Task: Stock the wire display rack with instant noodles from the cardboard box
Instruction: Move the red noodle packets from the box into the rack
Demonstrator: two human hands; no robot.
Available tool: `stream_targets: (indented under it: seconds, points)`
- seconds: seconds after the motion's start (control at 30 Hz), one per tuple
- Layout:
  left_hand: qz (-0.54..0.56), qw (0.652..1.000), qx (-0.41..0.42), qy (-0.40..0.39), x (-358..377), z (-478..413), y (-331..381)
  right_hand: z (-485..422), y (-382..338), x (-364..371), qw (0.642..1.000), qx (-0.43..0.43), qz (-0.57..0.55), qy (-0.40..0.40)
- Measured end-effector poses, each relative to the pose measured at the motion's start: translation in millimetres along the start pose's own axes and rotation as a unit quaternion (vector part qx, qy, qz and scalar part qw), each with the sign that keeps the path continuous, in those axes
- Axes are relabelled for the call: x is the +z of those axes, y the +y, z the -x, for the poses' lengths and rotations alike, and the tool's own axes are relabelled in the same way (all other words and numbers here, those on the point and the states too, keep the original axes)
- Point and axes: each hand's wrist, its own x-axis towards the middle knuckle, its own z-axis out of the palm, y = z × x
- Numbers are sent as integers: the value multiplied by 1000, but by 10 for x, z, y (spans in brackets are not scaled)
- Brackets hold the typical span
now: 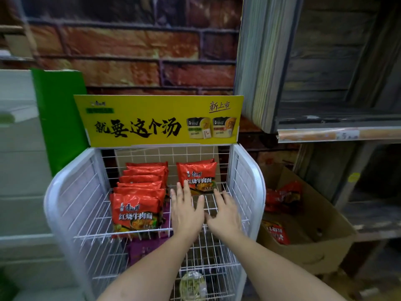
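Note:
A white wire display rack stands before me under a yellow sign. On its top shelf, a row of several red instant noodle packs fills the left side. Two more red packs stand upright at the back right. My left hand and my right hand hover side by side over the bare wire in front of those packs, fingers straight, holding nothing. An open cardboard box on the floor to the right holds more red packs.
A yellow advertising board tops the rack. Purple packs lie on a lower shelf. A green panel stands at the left. Wooden store shelves rise at the right, above the box. A brick-pattern wall is behind.

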Motion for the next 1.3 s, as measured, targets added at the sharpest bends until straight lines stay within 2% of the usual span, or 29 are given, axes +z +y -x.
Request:
stream_targets:
  seconds: [0.2,0.43,0.63,0.87,1.07,1.3]
  points:
    - [-34,999,-29,-5,132,994,351,893,629,-500,999,-48,20,-4]
    - [-65,995,11,-74,669,2124,1113,1868,1896,-1211,998,45,31,28]
    - [-46,985,88,-138,1199,2585,1738,2118,2636,-1671,990,125,30,49]
    - [-47,985,97,-138,1733,2098,1993,1585,3121,-1780,989,138,26,53]
    - [-19,992,16,-121,2224,1300,2061,660,3387,-1899,987,146,60,37]
    - [-47,993,-12,-111,2528,630,2009,-354,3459,-1769,991,116,65,-3]
